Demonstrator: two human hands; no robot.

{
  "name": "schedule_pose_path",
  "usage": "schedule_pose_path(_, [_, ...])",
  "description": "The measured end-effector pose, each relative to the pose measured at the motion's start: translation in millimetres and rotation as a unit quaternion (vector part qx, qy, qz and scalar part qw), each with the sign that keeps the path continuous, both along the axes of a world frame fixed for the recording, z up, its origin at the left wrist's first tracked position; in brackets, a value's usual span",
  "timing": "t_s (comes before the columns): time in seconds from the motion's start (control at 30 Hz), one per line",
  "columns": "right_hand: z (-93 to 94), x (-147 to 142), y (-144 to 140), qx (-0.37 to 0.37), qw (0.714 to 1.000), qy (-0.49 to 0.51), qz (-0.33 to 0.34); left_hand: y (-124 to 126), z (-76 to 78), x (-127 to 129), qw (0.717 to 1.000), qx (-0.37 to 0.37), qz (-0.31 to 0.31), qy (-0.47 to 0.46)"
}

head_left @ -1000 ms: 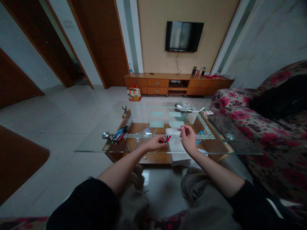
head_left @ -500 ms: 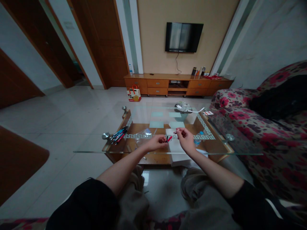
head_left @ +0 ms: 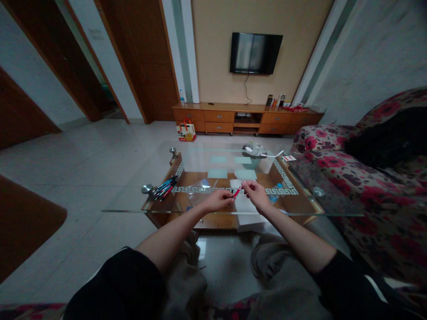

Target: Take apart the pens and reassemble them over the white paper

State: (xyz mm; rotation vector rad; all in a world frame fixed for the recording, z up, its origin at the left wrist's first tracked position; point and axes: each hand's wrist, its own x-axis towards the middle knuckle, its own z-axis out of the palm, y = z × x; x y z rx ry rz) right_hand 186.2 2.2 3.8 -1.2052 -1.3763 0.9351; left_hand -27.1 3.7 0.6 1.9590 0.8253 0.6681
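In front of me, over the glass table, my left hand [head_left: 219, 200] is closed around the lower end of a red pen [head_left: 237, 192]. The pen tilts up to the right, and a small dark piece shows by my left fingertips. My right hand [head_left: 256, 194] pinches a thin, pale pen part [head_left: 243, 183] at the pen's upper end. It is too small to tell whether the two parts touch or are joined. Several pens [head_left: 164, 188] lie in a bunch on the table's left side.
The glass table [head_left: 126, 210] has a wooden shelf beneath, with a white box [head_left: 246, 209] on it. A clear plastic bag [head_left: 199, 189] lies left of centre. A waste basket [head_left: 254, 161] stands behind. A card [head_left: 288, 158] lies far right, near the flowered sofa [head_left: 320, 146].
My right hand has moved slightly left and down, bringing the thin pen part closer to the red pen. My left hand has barely moved, and more of the red pen shows.
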Motion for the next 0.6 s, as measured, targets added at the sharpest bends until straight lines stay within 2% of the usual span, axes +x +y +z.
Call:
schedule_pose_path(0.27, [2.1, -4.8, -2.9, -0.041, 0.999, 0.030, 0.017, -5.2, 2.3, 0.4, 1.000, -0.022, -0.011, 0.012])
schedule_pose_path(0.6, [7.8, -17.4, -1.6, -0.040, 0.999, 0.019, 0.021, -9.6, 2.7, 2.8, 0.996, -0.077, -0.027, -0.026])
